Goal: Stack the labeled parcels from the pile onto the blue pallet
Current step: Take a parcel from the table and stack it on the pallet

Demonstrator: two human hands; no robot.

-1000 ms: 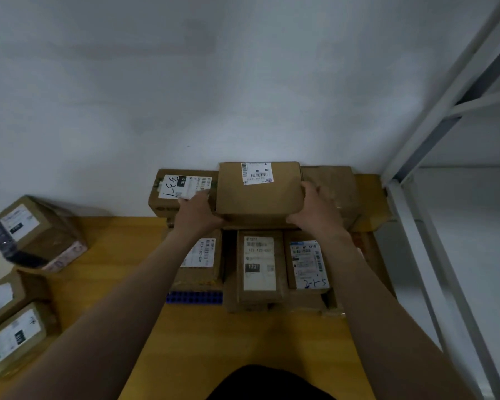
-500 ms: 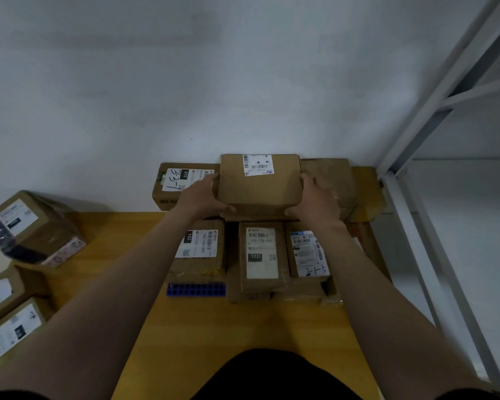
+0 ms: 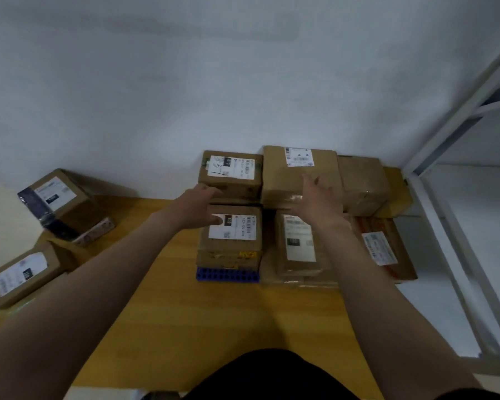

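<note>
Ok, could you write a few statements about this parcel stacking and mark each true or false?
1. The back-middle parcel has a white label on top. True.
2. The right-hand grip is clamped round that parcel. False: its fingers lie straight, holding nothing.
3. A blue pallet shows under the front-left stack. True.
4. The left-hand grip lifts a parcel. False: it holds nothing.
5. The loose parcels on the left sit on the pallet. False: they lie off it, further left.
</note>
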